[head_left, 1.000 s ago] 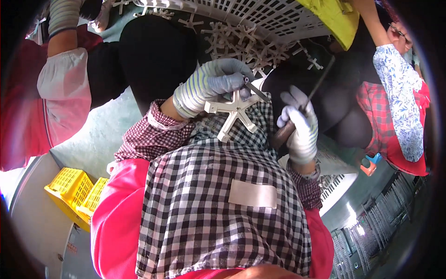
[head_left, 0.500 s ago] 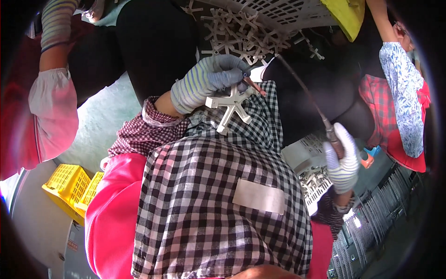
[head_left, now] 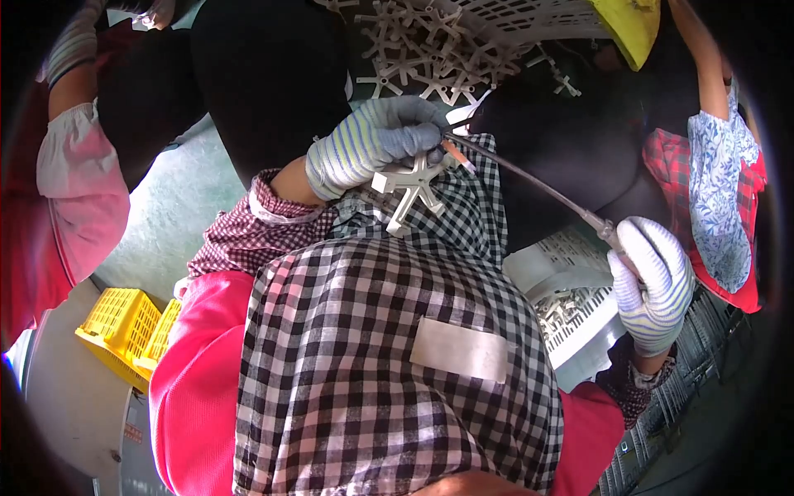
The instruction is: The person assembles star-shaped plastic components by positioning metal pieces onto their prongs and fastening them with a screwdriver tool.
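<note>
My left hand (head_left: 380, 145), in a striped knit glove, is closed on a white star-shaped piece (head_left: 416, 180) with several arms, which hangs over my checked apron (head_left: 372, 314). Beside its fingertips a short orange-brown stick (head_left: 459, 155) and a dark pointed bit (head_left: 459, 126) stick out; how they are held is hidden. At the right, my gloved right hand (head_left: 653, 285) grips the handle of a long thin metal rod tool (head_left: 542, 184). The rod slants up to the left, its tip end at my left fingertips and the dark bit. Whether it touches the star piece cannot be told.
A heap of white star pieces (head_left: 430, 58) lies ahead, beside a white slotted basket (head_left: 529, 18). Another white basket (head_left: 583, 331) with small parts stands at my right. Yellow crates (head_left: 120, 321) stand at left. Other people's sleeves (head_left: 81, 153) show on both sides.
My right hand has moved right and slightly down. The rod has swung from steeply upright to a flatter slant, its tip end now at my left fingers. My left hand keeps the star piece nearly in place.
</note>
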Action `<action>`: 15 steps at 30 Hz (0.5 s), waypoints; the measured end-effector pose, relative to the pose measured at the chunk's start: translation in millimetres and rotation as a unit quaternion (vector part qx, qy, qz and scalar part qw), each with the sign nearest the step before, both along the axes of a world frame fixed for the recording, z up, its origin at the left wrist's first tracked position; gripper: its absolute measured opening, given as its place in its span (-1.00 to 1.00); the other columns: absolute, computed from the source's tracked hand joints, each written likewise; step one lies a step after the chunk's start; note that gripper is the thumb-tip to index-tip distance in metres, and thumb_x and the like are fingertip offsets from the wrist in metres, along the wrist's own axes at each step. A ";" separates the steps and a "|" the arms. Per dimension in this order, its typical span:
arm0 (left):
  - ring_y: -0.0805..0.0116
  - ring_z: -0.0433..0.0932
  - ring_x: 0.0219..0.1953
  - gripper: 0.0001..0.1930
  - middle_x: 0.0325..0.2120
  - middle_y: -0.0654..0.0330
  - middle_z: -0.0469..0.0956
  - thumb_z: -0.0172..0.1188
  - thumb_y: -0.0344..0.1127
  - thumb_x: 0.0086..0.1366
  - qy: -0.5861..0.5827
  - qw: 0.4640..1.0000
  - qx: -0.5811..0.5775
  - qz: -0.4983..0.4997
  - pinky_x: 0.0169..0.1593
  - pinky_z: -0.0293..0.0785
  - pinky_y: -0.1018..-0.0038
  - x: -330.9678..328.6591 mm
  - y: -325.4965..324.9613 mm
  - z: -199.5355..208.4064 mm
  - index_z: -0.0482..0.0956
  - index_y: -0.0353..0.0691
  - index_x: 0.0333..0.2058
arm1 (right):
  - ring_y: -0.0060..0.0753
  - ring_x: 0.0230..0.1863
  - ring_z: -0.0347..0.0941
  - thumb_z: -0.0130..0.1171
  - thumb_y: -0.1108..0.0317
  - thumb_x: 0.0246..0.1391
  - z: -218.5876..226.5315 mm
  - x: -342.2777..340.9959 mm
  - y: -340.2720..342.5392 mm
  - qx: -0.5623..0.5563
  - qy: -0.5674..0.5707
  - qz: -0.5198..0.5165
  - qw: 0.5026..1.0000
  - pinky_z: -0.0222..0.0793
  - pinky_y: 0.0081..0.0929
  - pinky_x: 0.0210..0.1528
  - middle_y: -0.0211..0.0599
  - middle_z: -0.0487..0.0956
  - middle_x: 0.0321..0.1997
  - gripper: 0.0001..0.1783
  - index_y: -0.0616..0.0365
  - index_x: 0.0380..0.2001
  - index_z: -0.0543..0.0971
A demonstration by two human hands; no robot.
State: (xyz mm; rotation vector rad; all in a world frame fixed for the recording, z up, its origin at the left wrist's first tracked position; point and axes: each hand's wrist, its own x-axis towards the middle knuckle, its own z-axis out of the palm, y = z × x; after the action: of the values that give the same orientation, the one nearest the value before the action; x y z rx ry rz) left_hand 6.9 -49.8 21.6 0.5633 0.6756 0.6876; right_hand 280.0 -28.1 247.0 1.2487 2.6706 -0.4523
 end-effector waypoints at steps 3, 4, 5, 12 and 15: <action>0.63 0.46 -0.51 -0.76 -0.51 0.29 0.54 0.12 -0.27 0.24 -0.005 1.000 0.015 0.001 -0.46 0.36 0.76 13.2 -6.7 -9.5 0.49 -0.30 -0.21 | -0.17 -0.33 0.48 0.25 0.43 -0.17 -12.2 10.0 -8.8 0.038 0.009 0.002 0.999 0.39 -0.35 -0.28 -0.22 0.54 -0.25 -0.68 0.13 -0.23 0.59; 0.67 0.45 -0.54 -0.79 -0.52 0.31 0.54 0.11 -0.27 0.24 -0.001 1.000 0.023 -0.001 -0.48 0.35 0.78 14.4 -6.6 -9.8 0.50 -0.26 -0.22 | -0.17 -0.33 0.48 0.25 0.43 -0.17 -11.6 11.5 -9.6 0.038 0.011 0.000 0.999 0.39 -0.35 -0.28 -0.22 0.54 -0.25 -0.68 0.13 -0.23 0.59; 0.67 0.45 -0.54 -0.79 -0.52 0.31 0.54 0.11 -0.27 0.24 -0.001 1.000 0.023 -0.003 -0.48 0.35 0.78 15.3 -6.4 -8.1 0.50 -0.26 -0.22 | -0.17 -0.33 0.48 0.25 0.44 -0.17 -10.8 12.5 -10.1 0.040 0.013 0.000 0.999 0.39 -0.35 -0.28 -0.21 0.53 -0.25 -0.68 0.14 -0.23 0.59; 0.66 0.46 -0.53 -0.80 -0.51 0.30 0.55 0.10 -0.28 0.25 -0.030 0.999 0.033 0.024 -0.47 0.37 0.77 16.5 -7.5 -4.8 0.50 -0.26 -0.22 | -0.15 -0.21 0.48 0.24 0.54 -0.16 -6.7 17.9 -11.0 -0.006 0.002 -0.009 1.000 0.38 -0.38 -0.14 -0.14 0.52 -0.18 -0.65 0.21 -0.19 0.55; 0.64 0.47 -0.50 -0.80 -0.49 0.28 0.55 0.11 -0.28 0.25 -0.033 0.999 0.025 0.027 -0.44 0.38 0.75 16.5 -9.0 -7.4 0.50 -0.27 -0.22 | -0.17 -0.35 0.47 0.26 0.44 -0.18 -13.7 16.5 -9.0 0.034 0.020 0.002 0.999 0.37 -0.34 -0.31 -0.21 0.53 -0.24 -0.67 0.13 -0.23 0.60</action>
State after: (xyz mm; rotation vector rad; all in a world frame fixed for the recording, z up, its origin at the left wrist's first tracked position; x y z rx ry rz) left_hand 23.4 -58.9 14.2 0.5672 0.6148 0.7721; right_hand 296.6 -37.1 233.3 1.2647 2.7420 -0.3934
